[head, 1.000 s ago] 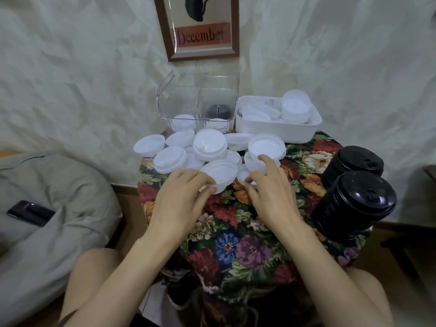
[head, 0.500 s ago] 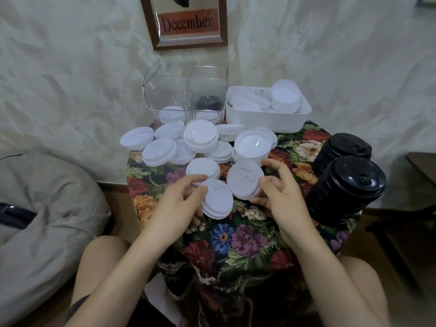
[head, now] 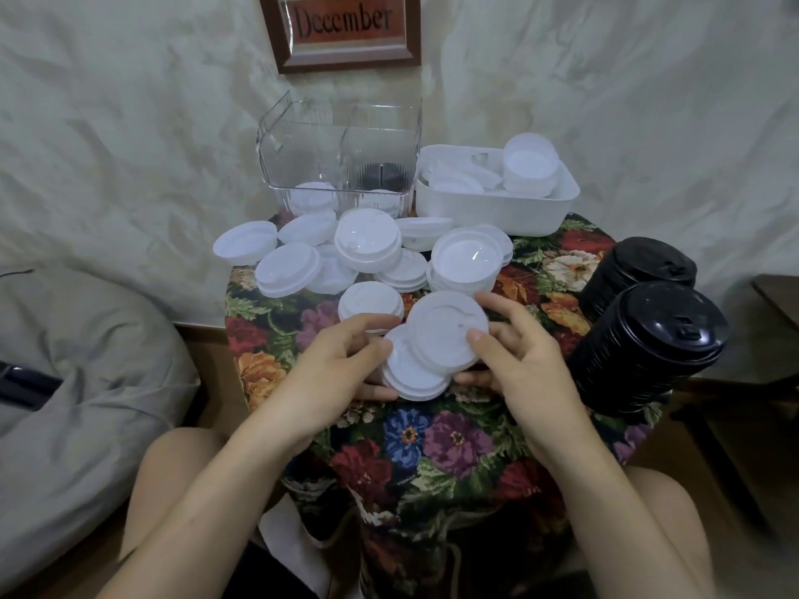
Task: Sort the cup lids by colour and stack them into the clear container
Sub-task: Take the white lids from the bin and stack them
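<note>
You are building white stack, mid-sort. Your left hand is gripping small white stack by its edge. Your right hand is pinching single white lid, which is overlapping stack's top, apparently not yet seated. Both are sitting over floral cloth, well apart from clear container at table's back. Next move is calling for centring lid, pressing it until nested, then collecting loose lids behind.

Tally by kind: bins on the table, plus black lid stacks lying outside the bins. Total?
Clear container: 1
White tray: 1
Black lid stacks: 2
Total: 4
</note>
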`<state>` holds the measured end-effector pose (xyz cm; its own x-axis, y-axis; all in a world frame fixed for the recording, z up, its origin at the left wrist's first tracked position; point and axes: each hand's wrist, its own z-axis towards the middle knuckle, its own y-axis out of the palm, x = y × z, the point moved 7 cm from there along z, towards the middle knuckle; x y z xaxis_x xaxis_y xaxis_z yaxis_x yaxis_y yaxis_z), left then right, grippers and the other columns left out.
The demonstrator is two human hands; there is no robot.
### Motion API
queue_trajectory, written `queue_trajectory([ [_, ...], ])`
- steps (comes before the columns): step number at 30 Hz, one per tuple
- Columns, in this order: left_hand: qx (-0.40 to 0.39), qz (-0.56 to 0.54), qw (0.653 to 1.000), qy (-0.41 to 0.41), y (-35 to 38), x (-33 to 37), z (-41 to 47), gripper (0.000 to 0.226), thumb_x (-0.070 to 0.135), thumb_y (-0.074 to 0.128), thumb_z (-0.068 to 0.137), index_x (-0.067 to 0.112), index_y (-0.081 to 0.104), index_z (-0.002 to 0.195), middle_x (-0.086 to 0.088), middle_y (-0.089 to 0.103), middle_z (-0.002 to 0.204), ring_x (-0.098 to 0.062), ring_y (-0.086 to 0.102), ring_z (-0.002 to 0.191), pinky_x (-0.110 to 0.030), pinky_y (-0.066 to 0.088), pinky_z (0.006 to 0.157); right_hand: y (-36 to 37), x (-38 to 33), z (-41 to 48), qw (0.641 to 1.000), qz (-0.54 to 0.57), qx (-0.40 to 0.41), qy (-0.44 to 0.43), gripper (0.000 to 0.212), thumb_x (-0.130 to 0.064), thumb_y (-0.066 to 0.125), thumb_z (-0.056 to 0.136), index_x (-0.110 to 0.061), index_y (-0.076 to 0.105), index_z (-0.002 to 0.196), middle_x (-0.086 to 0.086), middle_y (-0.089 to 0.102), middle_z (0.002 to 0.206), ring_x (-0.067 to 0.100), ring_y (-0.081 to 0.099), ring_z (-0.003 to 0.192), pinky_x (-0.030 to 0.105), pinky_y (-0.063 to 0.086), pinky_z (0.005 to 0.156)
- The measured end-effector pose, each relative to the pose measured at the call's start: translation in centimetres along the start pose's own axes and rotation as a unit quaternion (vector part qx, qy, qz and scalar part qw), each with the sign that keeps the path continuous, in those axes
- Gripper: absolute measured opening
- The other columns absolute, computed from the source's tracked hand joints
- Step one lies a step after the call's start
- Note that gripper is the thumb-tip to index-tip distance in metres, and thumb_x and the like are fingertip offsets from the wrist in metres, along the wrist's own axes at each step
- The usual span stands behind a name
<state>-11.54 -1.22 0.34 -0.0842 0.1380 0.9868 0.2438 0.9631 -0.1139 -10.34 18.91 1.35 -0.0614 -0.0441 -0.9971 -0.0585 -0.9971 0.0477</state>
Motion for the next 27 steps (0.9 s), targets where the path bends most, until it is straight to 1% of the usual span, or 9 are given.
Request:
queue_trajectory([
  [2, -0.013, 0.018, 1.0, 0.006, 0.4, -0.3, 0.6, 0.03, 0.013, 0.052, 0.107, 0.022, 0.061, 0.134, -0.03, 0.059, 0.111, -0.02, 0.067, 0.083, -0.03, 0.062, 0.073, -0.1, 0.4, -0.1, 0.996, -0.085, -0.008, -0.006, 0.029, -0.017, 0.062, 0.102, -0.036, 0.062, 0.124, -0.004, 0.074, 0.103, 0.02, 0.073, 0.09, 0.038, 0.063, 0.071],
  [4, 0.011, 0.089, 0.995, 0.038, 0.2, -0.4, 1.1, 0.031, 0.021, 0.053, 0.107, 0.028, 0.061, 0.136, -0.017, 0.066, 0.114, -0.02, 0.069, 0.087, -0.036, 0.063, 0.076, -0.5, 0.6, -0.1, 0.98, -0.199, -0.006, -0.02, 0.027, -0.03, 0.063, 0.101, -0.043, 0.061, 0.124, -0.016, 0.07, 0.099, 0.012, 0.069, 0.087, 0.045, 0.061, 0.075],
  [5, 0.032, 0.156, 0.985, 0.061, -0.2, -0.2, 1.1, 0.033, 0.027, 0.055, 0.106, 0.033, 0.061, 0.138, -0.005, 0.07, 0.116, -0.019, 0.071, 0.092, -0.039, 0.061, 0.082, -0.7, 0.6, -0.2, 0.971, -0.239, -0.007, -0.019, 0.026, -0.036, 0.063, 0.1, -0.043, 0.06, 0.124, -0.018, 0.068, 0.096, 0.007, 0.066, 0.085, 0.045, 0.06, 0.077],
  [8, 0.082, 0.316, 0.94, 0.1, -0.9, 0.6, 0.4, 0.034, 0.037, 0.058, 0.103, 0.039, 0.064, 0.137, 0.016, 0.072, 0.122, -0.005, 0.064, 0.112, -0.028, 0.048, 0.09, -0.7, 0.4, -0.4, 0.945, -0.325, -0.012, -0.01, 0.027, -0.047, 0.06, 0.098, -0.039, 0.059, 0.124, -0.016, 0.066, 0.092, 0.0, 0.061, 0.082, 0.035, 0.054, 0.072],
  [10, 0.091, 0.343, 0.928, 0.11, -0.9, 0.8, 0.1, 0.034, 0.038, 0.057, 0.103, 0.039, 0.064, 0.137, 0.021, 0.068, 0.127, -0.003, 0.059, 0.116, -0.026, 0.043, 0.087, -0.2, 0.1, -0.6, 0.923, -0.383, -0.021, -0.017, 0.03, -0.05, 0.057, 0.099, -0.037, 0.058, 0.126, -0.017, 0.064, 0.095, -0.001, 0.059, 0.085, 0.028, 0.047, 0.071],
  [13, 0.088, 0.404, 0.901, 0.132, -0.8, 0.8, -0.1, 0.035, 0.041, 0.054, 0.104, 0.039, 0.063, 0.138, 0.019, 0.064, 0.126, -0.009, 0.06, 0.109, -0.03, 0.043, 0.081, 0.6, -0.1, -0.5, 0.892, -0.449, -0.036, -0.025, 0.047, -0.056, 0.052, 0.098, -0.034, 0.055, 0.139, -0.016, 0.06, 0.12, 0.008, 0.057, 0.109, 0.033, 0.047, 0.088],
  [18, 0.048, 0.39, 0.906, 0.155, -1.0, 1.2, -0.5, 0.038, 0.033, 0.056, 0.104, 0.049, 0.058, 0.138, 0.027, 0.064, 0.133, -0.003, 0.058, 0.123, -0.035, 0.05, 0.096, 1.3, 0.0, -0.8, 0.877, -0.467, -0.11, -0.024, 0.074, -0.072, 0.061, 0.085, -0.045, 0.04, 0.151, -0.021, 0.051, 0.133, 0.008, 0.044, 0.122, 0.035, 0.041, 0.098],
  [23, 0.005, 0.404, 0.906, 0.124, -1.7, 0.4, -0.2, 0.062, 0.035, 0.073, 0.093, 0.051, 0.046, 0.146, 0.057, 0.053, 0.094, 0.012, 0.053, 0.085, -0.017, 0.039, 0.072, 1.6, 0.0, -0.8, 0.85, -0.508, -0.131, -0.038, 0.083, -0.068, 0.065, 0.085, -0.037, 0.036, 0.157, -0.021, 0.044, 0.147, 0.005, 0.033, 0.133, 0.025, 0.028, 0.096],
  [27, -0.001, 0.411, 0.899, 0.153, -1.4, 0.9, -0.5, 0.068, 0.044, 0.078, 0.087, 0.05, 0.047, 0.147, 0.032, 0.063, 0.123, 0.007, 0.051, 0.088, -0.026, 0.043, 0.079, 1.8, -0.1, -0.9, 0.854, -0.499, -0.14, -0.052, 0.087, -0.062, 0.069, 0.087, -0.035, 0.03, 0.16, -0.022, 0.035, 0.157, 0.002, 0.024, 0.143, 0.021, 0.023, 0.103],
])
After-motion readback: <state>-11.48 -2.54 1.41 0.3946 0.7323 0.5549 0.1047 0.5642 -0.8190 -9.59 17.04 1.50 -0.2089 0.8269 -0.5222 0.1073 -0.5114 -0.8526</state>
